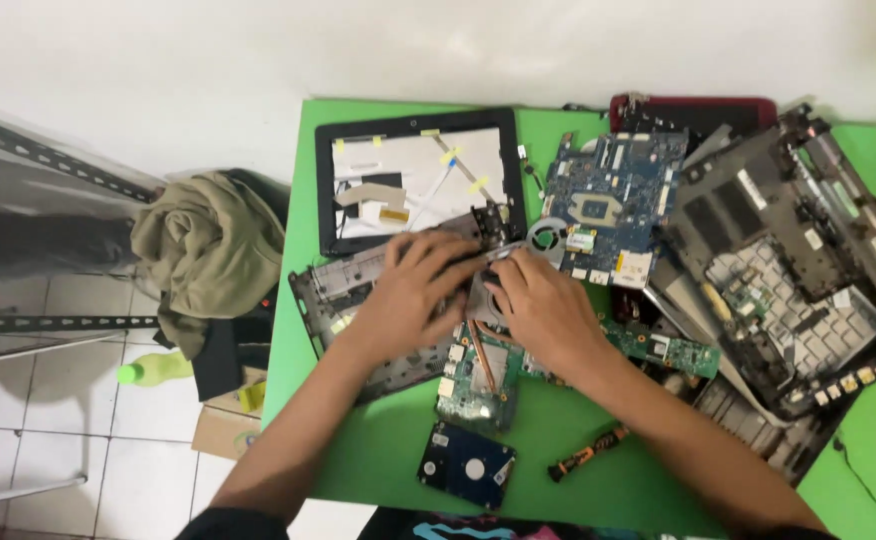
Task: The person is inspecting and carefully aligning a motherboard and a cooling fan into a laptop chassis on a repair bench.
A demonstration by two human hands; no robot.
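Both of my hands meet over the middle of the green worktop [378, 450]. My left hand [413, 285] lies curled, fingers bent down onto a dark cooling fan [486, 290] that sits on a green circuit board [478, 380]; whether it truly grips the fan I cannot tell. My right hand [548, 310] is curled too, its fingertips pinched at the fan's upper edge, just beside the left fingers. Copper pipes run down the board from under my palms.

Just left of the hands a grey laptop base shell [343, 295] lies at the worktop's left edge. Beyond it, toward the far edge, rests a black screen bezel [413, 180] with a pale panel inside. Right of that sits a blue motherboard [613, 205]. At the near edge lie a dark hard drive [466, 465] and, to its right, an orange-and-black screwdriver [588, 455]. Toward the right edge is a heap of grey laptop chassis parts [798, 270]. Off the left edge, an olive cloth [213, 250] is bunched, with a green bottle [153, 370] below it.
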